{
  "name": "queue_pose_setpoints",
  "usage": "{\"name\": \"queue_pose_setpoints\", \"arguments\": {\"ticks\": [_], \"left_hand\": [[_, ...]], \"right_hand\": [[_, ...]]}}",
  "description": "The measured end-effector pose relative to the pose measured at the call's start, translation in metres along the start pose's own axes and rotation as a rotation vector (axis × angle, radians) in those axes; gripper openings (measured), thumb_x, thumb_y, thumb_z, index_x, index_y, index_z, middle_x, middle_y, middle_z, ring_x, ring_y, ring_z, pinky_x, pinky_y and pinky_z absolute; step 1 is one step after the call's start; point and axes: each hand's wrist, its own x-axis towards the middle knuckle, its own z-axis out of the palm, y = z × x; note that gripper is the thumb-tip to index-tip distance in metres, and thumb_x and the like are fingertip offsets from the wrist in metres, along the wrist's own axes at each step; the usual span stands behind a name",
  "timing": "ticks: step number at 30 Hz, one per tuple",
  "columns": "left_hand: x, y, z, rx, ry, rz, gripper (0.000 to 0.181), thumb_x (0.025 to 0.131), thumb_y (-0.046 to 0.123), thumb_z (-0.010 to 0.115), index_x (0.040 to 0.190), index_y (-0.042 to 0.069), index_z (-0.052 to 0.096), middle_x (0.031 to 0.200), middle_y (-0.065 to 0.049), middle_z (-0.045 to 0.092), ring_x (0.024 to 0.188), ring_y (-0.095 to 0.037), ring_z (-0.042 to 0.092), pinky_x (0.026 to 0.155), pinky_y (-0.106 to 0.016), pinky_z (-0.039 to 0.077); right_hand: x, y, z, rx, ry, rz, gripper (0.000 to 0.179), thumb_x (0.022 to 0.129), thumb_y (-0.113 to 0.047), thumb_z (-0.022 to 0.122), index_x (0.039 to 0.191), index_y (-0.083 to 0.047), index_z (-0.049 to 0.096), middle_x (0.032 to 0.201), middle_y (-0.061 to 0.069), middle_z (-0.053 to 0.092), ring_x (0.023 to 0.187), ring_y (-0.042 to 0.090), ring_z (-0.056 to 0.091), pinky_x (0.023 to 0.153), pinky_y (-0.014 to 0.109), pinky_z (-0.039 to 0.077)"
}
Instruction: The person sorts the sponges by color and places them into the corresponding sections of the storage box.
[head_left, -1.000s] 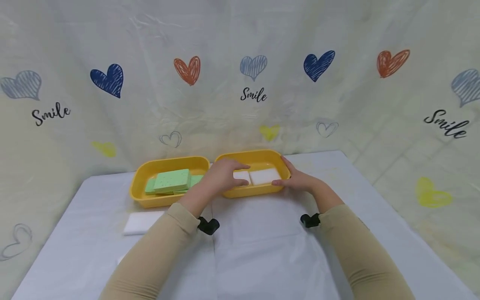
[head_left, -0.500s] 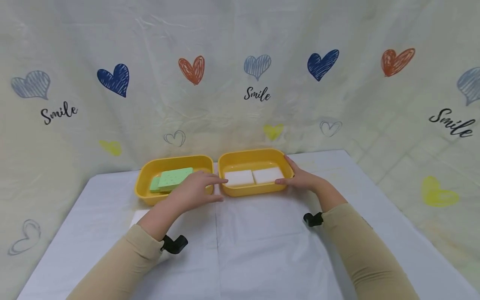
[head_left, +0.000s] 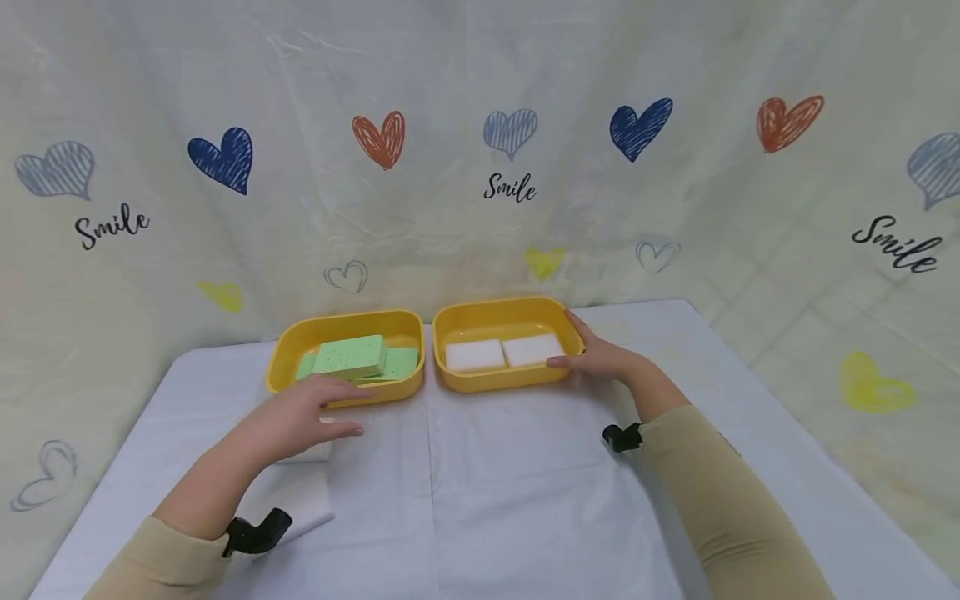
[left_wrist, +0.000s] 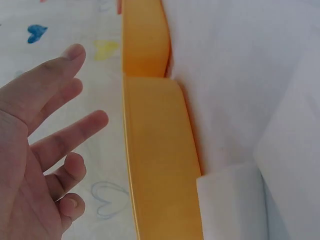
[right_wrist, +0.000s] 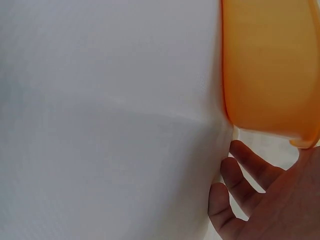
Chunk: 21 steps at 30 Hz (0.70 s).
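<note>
My right hand (head_left: 603,360) holds the right end of a yellow tray (head_left: 504,382), thumb at the front rim and a finger at the far corner. In the right wrist view, its other fingers (right_wrist: 242,182) curl beside the tray's end wall. Two white sponges (head_left: 475,356) lie side by side in this tray. My left hand (head_left: 300,417) holds nothing, thumb and fingers spread, in front of the left yellow tray (head_left: 408,388). Under and beside it on the table are white sponge blocks (head_left: 307,454), partly hidden by the hand and wrist.
Green speckled sponges (head_left: 348,357) are stacked in the left tray. Both trays stand close together at the back of the white-covered table (head_left: 517,483), before a wall sheet (head_left: 442,225) printed with hearts. A second white block (head_left: 300,500) lies nearer the front left.
My left hand has drawn back from the right tray's white sponges, passing left and toward me over the left tray's front. The right hand keeps its hold on the tray.
</note>
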Motion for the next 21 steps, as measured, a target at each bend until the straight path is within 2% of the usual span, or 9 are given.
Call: {"name": "queue_pose_setpoints", "arguments": {"ticks": [3,7,9,11,15,21], "left_hand": [[-0.015,-0.015,-0.004,0.001,-0.001,-0.04,0.053,0.084,0.049,0.076,0.131,0.026,0.067,0.129,0.002,0.064,0.122,-0.027,0.056,0.102,-0.051,0.046],[-0.029,-0.031,-0.008,-0.022,0.0,-0.066,0.051,0.083,0.048,0.077,0.129,0.028,0.068,0.127,0.004,0.066,0.108,-0.024,0.06,0.087,-0.043,0.052],[-0.035,-0.038,-0.01,-0.03,0.0,-0.083,0.05,0.083,0.044,0.078,0.13,0.028,0.067,0.125,0.004,0.067,0.1,-0.024,0.059,0.079,-0.039,0.05],[-0.04,-0.043,-0.012,-0.034,-0.003,-0.113,0.051,0.083,0.042,0.079,0.131,0.026,0.067,0.126,0.003,0.066,0.097,-0.025,0.057,0.077,-0.038,0.049],[-0.051,-0.053,-0.011,-0.032,-0.028,-0.17,0.055,0.083,0.042,0.078,0.132,0.02,0.066,0.13,-0.003,0.065,0.102,-0.03,0.06,0.082,-0.044,0.052],[-0.057,-0.072,-0.007,-0.026,-0.051,-0.214,0.056,0.084,0.04,0.078,0.132,0.017,0.065,0.134,-0.012,0.061,0.116,-0.039,0.057,0.092,-0.055,0.051]], "right_hand": [[0.003,0.0,0.002,-0.002,-0.002,-0.007,0.126,0.074,-0.069,0.073,0.157,-0.033,-0.015,0.166,0.014,-0.006,0.148,0.045,0.006,0.113,0.07,0.01],[0.006,0.0,0.002,-0.007,-0.002,-0.01,0.126,0.075,-0.069,0.072,0.157,-0.033,-0.016,0.166,0.015,-0.006,0.148,0.045,0.006,0.113,0.07,0.01],[0.006,0.0,0.002,-0.008,-0.002,-0.009,0.126,0.075,-0.07,0.072,0.157,-0.033,-0.016,0.165,0.015,-0.007,0.148,0.045,0.006,0.113,0.07,0.01],[0.005,0.0,0.002,-0.006,-0.003,-0.01,0.125,0.075,-0.069,0.072,0.157,-0.034,-0.016,0.165,0.015,-0.007,0.148,0.045,0.006,0.113,0.07,0.01],[0.003,-0.001,0.001,-0.002,-0.006,-0.012,0.125,0.076,-0.068,0.072,0.157,-0.033,-0.016,0.165,0.016,-0.008,0.148,0.046,0.005,0.113,0.07,0.01],[0.001,0.001,-0.001,0.001,-0.008,-0.011,0.124,0.077,-0.068,0.071,0.157,-0.033,-0.017,0.165,0.015,-0.008,0.147,0.045,0.007,0.114,0.069,0.01]]}}
